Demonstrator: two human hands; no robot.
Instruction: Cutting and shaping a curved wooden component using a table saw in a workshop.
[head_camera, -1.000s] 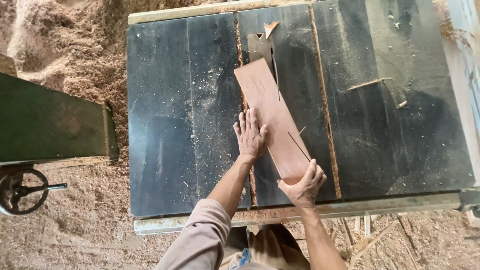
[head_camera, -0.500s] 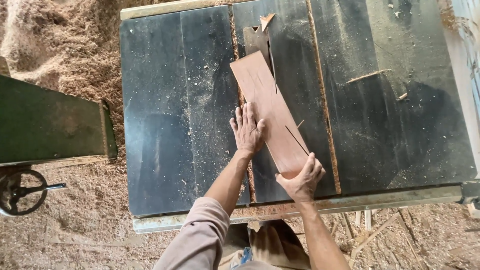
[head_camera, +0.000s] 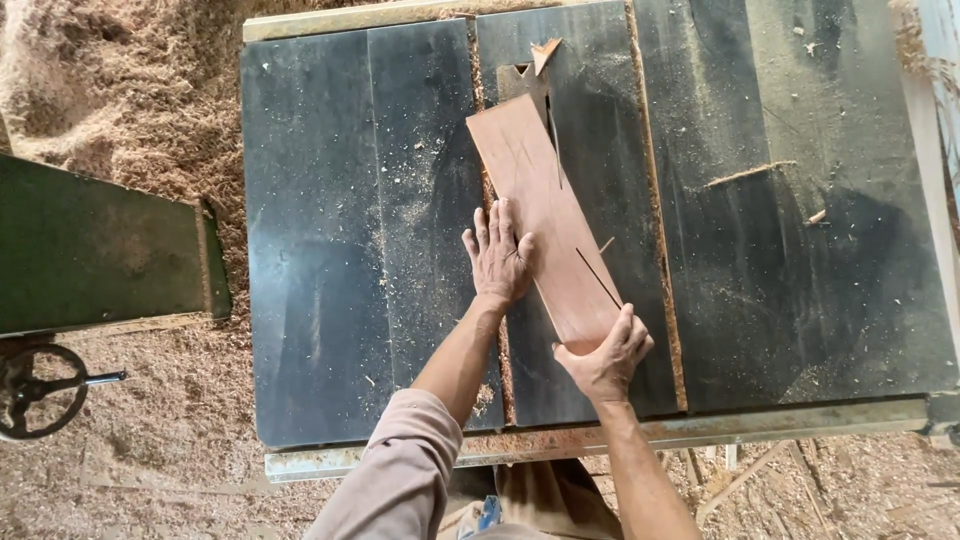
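Observation:
A reddish-brown wooden board (head_camera: 545, 205) lies slanted on the dark top of a table saw (head_camera: 320, 250), its far end at the saw slot. My left hand (head_camera: 498, 255) lies flat with fingers spread on the board's left edge. My right hand (head_camera: 606, 355) grips the board's near end, thumb on top. A small wood offcut (head_camera: 545, 52) sits just past the board's far end.
Thin wood slivers (head_camera: 748, 174) lie on the right side of the saw top. Sawdust (head_camera: 130, 100) covers the floor at left. A green machine (head_camera: 100, 250) with a handwheel (head_camera: 40, 390) stands at left. A pale fence rail (head_camera: 925, 150) runs along the right edge.
The board and both hands have slid a little farther along the saw top toward the slot. My grip has not changed.

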